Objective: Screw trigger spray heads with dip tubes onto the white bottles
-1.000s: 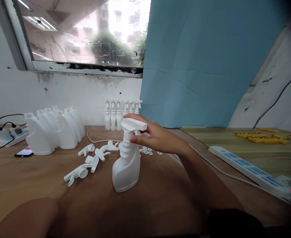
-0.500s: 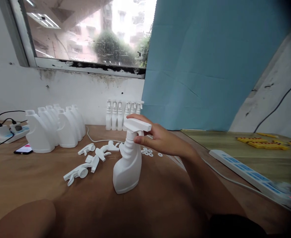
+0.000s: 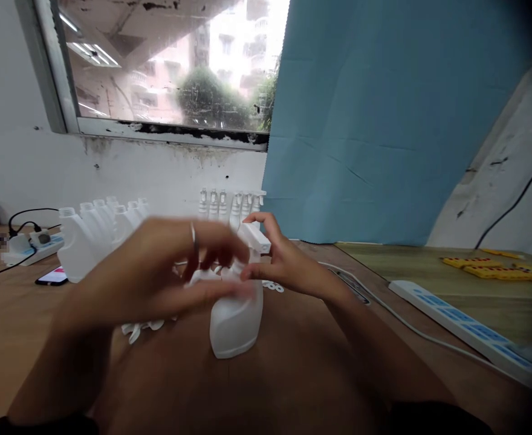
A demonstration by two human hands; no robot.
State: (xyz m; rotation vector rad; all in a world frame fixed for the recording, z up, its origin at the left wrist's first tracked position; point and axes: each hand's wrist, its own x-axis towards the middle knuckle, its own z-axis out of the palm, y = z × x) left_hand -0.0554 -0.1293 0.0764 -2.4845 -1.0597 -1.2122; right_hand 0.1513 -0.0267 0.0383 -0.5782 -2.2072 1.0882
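Spray bottle (image 3: 235, 329) is upright on the brown tabletop (image 3: 293, 356), body below both sets of fingers. Right hand (image 3: 288, 260) has thumb and fingers closed around spray head (image 3: 257, 237) and neck: index arched over the top, thumb across the neck side, nozzle end pointing out between them. Left hand (image 3: 157, 272), ring on one finger, is motion-blurred; fingers curl toward the neck, thumb runs out straight below them, clear gap between. Its tips overlap the neck in view; can't tell if they pinch it or just hover. Loose trigger heads (image 3: 141, 331) lie below the left palm, partly hidden by it; more white parts show in the gap between left thumb and fingers. White rings (image 3: 274, 287) are just below the right thumb. Open-topped white bottles (image 3: 78, 248) stand beyond the left knuckles, phone (image 3: 52, 276) beside them. Row of small spray bottles (image 3: 235, 205) stands against the wall, beyond the fingertips of both hands. Right of the right fingers, well apart: white power strip (image 3: 465, 329), cable (image 3: 397, 314) running alongside, yellow pieces (image 3: 493, 269) farther back.
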